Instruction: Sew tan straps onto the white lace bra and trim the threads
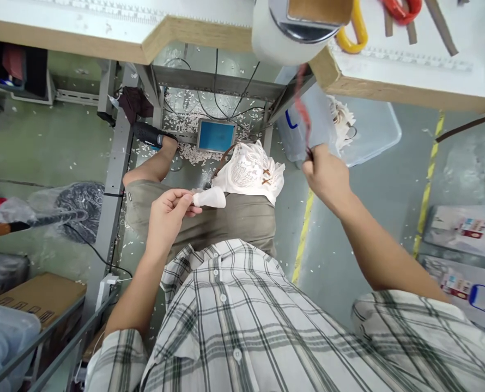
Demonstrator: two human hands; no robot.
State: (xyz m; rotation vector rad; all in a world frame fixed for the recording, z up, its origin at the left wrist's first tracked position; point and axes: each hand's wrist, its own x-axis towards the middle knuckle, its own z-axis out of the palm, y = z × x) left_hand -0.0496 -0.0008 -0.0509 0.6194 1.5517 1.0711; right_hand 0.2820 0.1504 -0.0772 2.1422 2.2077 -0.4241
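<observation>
A white lace bra with small brown bows lies across my knees. Pinched between the thumb and fingers of my left hand is a narrow white fabric strip that widens to the right and reaches the bra's lower left edge. Off to the right of the bra, my right hand is closed around the lower end of a red cord, which hangs from the bench and is blurred. Something small and dark shows at the fingertips there; its kind is too unclear to tell.
Above my lap runs the white bench edge, with a white round container, yellow-handled scissors and red handles on it. A clear plastic bin with white pieces stands below right. A blue-topped pedal sits among scattered scraps.
</observation>
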